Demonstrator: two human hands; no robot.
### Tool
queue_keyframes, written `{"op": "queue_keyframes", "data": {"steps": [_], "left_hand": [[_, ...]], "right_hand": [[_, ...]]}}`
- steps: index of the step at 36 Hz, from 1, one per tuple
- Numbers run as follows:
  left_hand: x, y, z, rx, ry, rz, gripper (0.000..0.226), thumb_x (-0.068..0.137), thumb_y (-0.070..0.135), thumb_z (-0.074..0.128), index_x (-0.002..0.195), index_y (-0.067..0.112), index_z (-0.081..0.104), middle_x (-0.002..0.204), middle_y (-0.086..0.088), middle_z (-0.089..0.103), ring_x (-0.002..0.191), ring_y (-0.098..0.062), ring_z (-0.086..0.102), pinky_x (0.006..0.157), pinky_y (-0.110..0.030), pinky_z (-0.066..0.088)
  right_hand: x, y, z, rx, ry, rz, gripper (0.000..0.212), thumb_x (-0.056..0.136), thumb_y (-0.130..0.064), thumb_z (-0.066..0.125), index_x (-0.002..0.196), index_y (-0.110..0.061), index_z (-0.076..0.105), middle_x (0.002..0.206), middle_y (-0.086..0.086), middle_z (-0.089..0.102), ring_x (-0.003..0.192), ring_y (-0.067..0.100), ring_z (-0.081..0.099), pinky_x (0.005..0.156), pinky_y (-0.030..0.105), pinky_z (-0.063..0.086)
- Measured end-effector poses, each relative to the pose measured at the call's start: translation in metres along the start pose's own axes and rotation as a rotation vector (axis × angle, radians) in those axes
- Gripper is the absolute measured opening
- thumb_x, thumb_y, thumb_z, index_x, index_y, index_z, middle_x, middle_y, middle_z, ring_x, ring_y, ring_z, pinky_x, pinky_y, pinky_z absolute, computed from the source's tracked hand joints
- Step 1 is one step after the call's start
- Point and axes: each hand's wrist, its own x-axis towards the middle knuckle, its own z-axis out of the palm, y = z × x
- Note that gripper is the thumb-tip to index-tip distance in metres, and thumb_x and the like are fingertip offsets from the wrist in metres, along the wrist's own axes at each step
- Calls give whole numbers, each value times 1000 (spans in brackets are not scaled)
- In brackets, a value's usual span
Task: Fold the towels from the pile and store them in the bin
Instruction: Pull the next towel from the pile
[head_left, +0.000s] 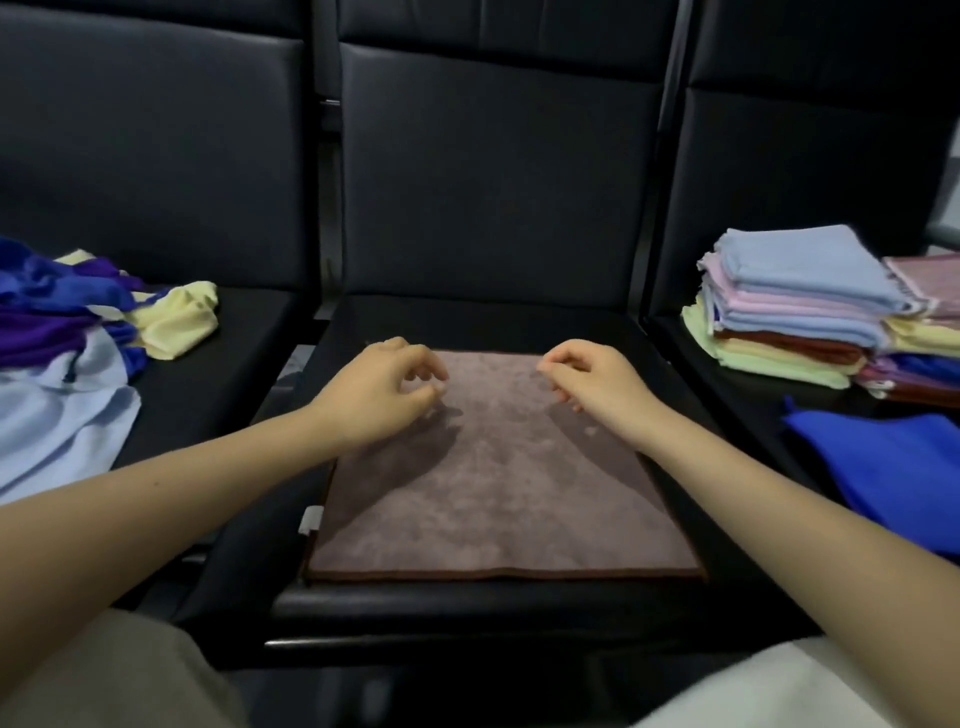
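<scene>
Brown towel (498, 483) flat beneath both hands' loosely curled fingers (423, 371).

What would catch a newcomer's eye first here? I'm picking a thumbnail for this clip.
First the brown towel spread flat on the middle seat, with the left hand and right hand above its far edge, fingers loosely curled. Next, the stack of folded towels in pastel colours on the seat to the right. Last, the loose pile of towels, blue, purple and yellow, on the seat to the left.
</scene>
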Motion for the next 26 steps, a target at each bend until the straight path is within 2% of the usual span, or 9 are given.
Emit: {"op": "queue_keyframes", "data": {"steps": [2,4,7,9,13,16,18,24,26], "left_hand": [[-11,15,-1,-206,-69,-27,4,90,29,64,87,30,66,92,9,65,82,2,59,72,-13,42],[-24,24,0,-325,-163,-43,8,88,26,68,81,29,68,83,6,68,72,4,58,68,-13,44],[-44,29,4,-294,-313,-8,6,87,25,69,82,28,69,78,5,70,67,2,59,67,-17,48],[-58,27,9,-153,-359,86,3,86,28,70,85,29,69,81,9,67,74,0,58,70,-17,47],[-75,20,16,52,-294,292,13,87,38,64,98,32,64,91,16,53,90,-1,50,80,-14,41],[-81,18,16,67,-269,308,34,82,57,46,103,36,63,93,21,49,92,2,48,80,-14,42],[-83,20,15,81,-248,316,41,81,60,40,104,36,63,94,20,49,92,2,48,80,-17,45],[-91,35,14,81,-247,313,49,79,67,35,104,36,63,99,21,51,96,1,49,83,-26,47],[-92,39,15,172,-280,324,58,75,75,32,106,35,61,100,20,50,98,1,45,80,-25,46]], "right_hand": [[-21,-8,1,-37,-120,-71,14,96,-24,59,85,-26,66,76,-8,63,64,-2,59,57,15,42],[-41,-11,1,-67,-255,-112,16,96,-27,59,81,-25,67,70,-9,62,59,-4,56,57,15,44],[-66,-10,5,-111,-437,-155,16,91,-35,66,80,-23,67,70,-7,63,61,-2,55,60,19,47],[-79,-4,9,-179,-503,-218,20,83,-42,72,84,-24,67,80,-4,64,70,2,56,68,25,50],[-97,9,14,-457,-523,-520,39,73,-62,71,98,-35,56,95,-20,49,93,0,47,79,19,44],[-102,15,14,-460,-515,-573,39,78,-62,67,106,-36,58,99,-21,45,99,0,44,84,19,42],[-103,17,14,-437,-482,-570,32,82,-60,61,105,-38,61,99,-21,46,101,-1,45,85,20,42],[-99,16,24,-497,-372,-611,14,92,-38,56,97,-29,65,88,-14,55,84,-1,47,71,20,43],[-97,12,27,-470,-357,-532,5,93,-29,60,93,-25,63,80,-12,55,75,4,49,66,18,40]]}}
